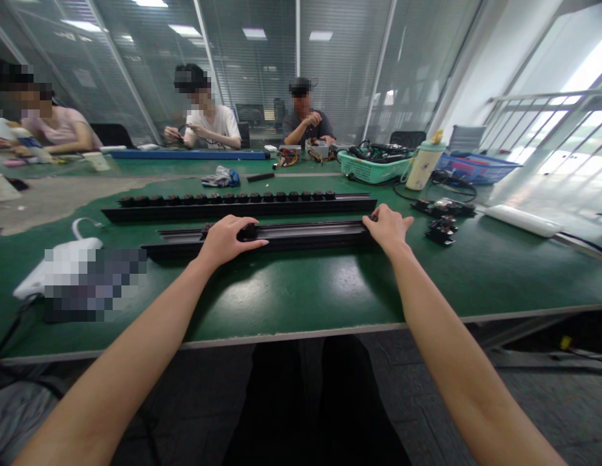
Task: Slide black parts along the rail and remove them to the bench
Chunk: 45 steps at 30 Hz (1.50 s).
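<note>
A long black rail (311, 234) with a grey inner channel lies across the green table in front of me. My left hand (226, 239) is over its left half, fingers curled around a small black part (249, 230) in the channel and thumb along the near side. At the rail's right end, my right hand (389, 226) pinches the tip between thumb and fingers; something small and dark there is mostly hidden. Behind it lies a second black rail (243, 210), set with a row of several small black parts (228, 198).
Loose black parts (441, 230) lie to the right, near a white bar (523, 221). Farther back stand a cup (424, 167), a green basket (373, 169) and a blue basket (490, 168). A white device (63, 262) is at left. Several people sit across the table.
</note>
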Motion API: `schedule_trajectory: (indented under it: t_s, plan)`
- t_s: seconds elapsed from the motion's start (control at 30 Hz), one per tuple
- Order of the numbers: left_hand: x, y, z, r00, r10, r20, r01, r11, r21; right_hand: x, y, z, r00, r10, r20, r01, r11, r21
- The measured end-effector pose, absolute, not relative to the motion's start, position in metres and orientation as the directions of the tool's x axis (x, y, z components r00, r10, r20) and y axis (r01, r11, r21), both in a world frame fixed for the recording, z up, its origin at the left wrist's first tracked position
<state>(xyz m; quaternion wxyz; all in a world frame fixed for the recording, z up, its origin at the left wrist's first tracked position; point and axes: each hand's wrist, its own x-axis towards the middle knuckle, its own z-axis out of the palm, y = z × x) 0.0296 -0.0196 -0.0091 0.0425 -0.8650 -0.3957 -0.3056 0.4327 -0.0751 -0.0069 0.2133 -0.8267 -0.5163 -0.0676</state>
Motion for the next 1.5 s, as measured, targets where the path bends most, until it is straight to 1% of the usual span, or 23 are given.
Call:
schedule_trajectory:
  t_s: [0.63,1.5]
  plan:
    - [0.03,-0.02,-0.009,0.498,0.664,0.558,0.71,-0.681,0.177,0.439,-0.077,-0.007,0.513,0.792,0.332,0.855,-0.433,-0.286]
    - [0.031,-0.021,-0.008,0.497,0.663,0.559,0.703,-0.686,0.188,0.449,-0.077,-0.007,0.582,0.743,0.329,0.809,-0.488,-0.329]
